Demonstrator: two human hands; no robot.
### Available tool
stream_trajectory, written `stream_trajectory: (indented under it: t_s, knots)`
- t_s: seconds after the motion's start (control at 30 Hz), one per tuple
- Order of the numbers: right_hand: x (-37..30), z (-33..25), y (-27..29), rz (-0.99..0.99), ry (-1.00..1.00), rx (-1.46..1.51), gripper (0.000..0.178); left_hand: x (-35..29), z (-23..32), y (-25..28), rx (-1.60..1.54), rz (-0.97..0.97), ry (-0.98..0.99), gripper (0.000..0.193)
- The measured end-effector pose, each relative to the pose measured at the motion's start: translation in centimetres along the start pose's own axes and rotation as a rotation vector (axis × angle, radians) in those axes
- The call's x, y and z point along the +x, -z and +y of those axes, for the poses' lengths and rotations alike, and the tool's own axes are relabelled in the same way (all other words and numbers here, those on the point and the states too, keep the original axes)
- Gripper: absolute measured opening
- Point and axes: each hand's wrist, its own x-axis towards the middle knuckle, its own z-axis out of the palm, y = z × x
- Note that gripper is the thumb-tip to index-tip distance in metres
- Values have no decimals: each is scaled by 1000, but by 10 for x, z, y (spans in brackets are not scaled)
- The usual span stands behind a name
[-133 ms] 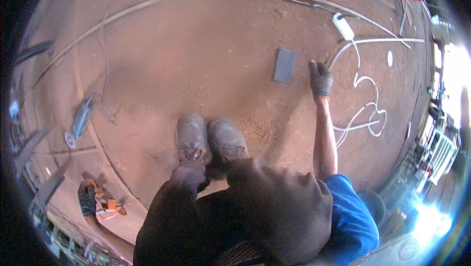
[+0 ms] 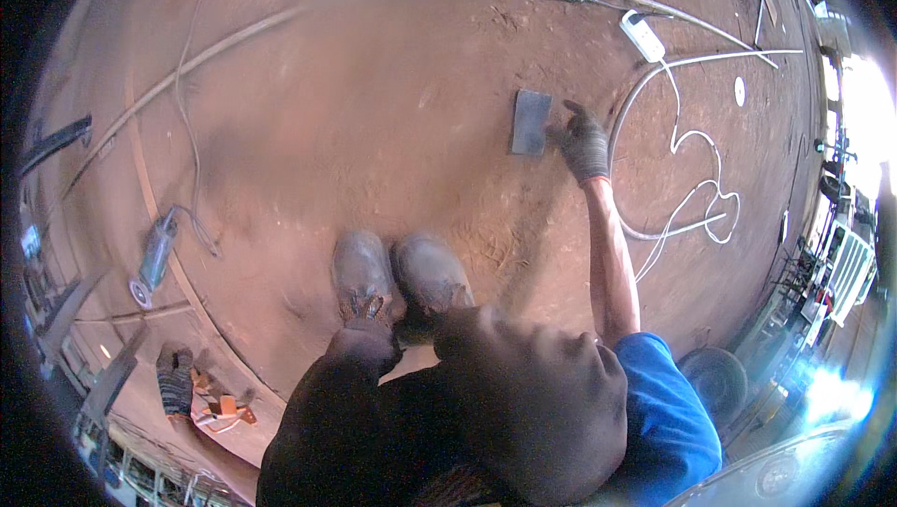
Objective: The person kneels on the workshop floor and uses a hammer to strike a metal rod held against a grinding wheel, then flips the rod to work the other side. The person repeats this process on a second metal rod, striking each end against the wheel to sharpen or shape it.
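My right hand (image 2: 585, 144), in a dark grey knitted glove, reaches over the floor with its fingers apart and nothing visibly held. Its fingertips are just right of a flat, dark grey rectangular plate (image 2: 531, 122) lying on the ground. At the lower left, my left hand (image 2: 175, 384), in a similar striped glove, is low by the floor. Beside it lie orange angular pieces (image 2: 227, 406), whose exact kind I cannot make out. The left fingers are too small and blurred to show whether they grip anything.
An angle grinder (image 2: 157, 255) lies on the left, its cord trailing away. Rightward, a white power strip (image 2: 642, 36) and looped white cable (image 2: 718, 171) lie near a bent pale hose (image 2: 624, 124). My boots (image 2: 363, 269) stand centrally. A white disc (image 2: 740, 91) is far right.
My right hand has moved left toward the dark plate and its fingers have spread. The left hand has shifted slightly beside the orange pieces. The whole view has tilted a little.
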Motion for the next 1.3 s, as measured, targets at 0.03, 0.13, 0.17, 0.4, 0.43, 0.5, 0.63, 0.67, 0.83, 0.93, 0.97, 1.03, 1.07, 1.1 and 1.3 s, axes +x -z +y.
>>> stream_trajectory:
  t_s: [0.03,0.13,0.17,0.4,0.43,0.5,0.63,0.67,0.83,0.93,0.97,1.03,1.07,1.1,1.3]
  knots:
    - [22,-10,4,-15,86,-80,61,14,37,-13,137,149,-174,15]
    - [51,-25,11,-69,245,-259,67,63,175,-11,249,197,-145,17]
    - [57,-28,27,-60,255,-283,65,80,224,-4,194,215,-198,19]
    - [90,-25,71,-79,58,-151,34,133,420,50,-22,264,-463,10]
    - [93,-47,78,-153,-59,109,32,138,421,59,-56,275,-509,11]
    - [108,-102,94,-207,-187,697,24,164,451,88,-119,186,-477,15]
    - [181,-268,109,-295,-161,950,22,222,547,109,-297,203,-691,33]
    - [203,-313,105,-354,-112,944,22,242,575,112,-361,274,-813,37]
    - [284,-498,119,-564,91,789,23,325,683,180,-505,-49,-822,38]
    - [317,-546,121,-600,166,886,28,334,693,242,-767,-153,-798,28]
    - [324,-573,131,-636,63,1076,42,331,694,263,-877,-131,-749,25]
    - [338,-630,146,-679,-167,1454,71,327,702,309,-1129,-159,-552,21]
    - [346,-657,158,-680,-283,1645,86,321,713,332,-1152,-184,-540,22]
    - [357,-683,173,-700,-264,1612,106,316,727,355,-1172,-211,-529,23]
    - [450,-809,266,-789,-97,1246,83,333,829,460,-482,155,-800,22]
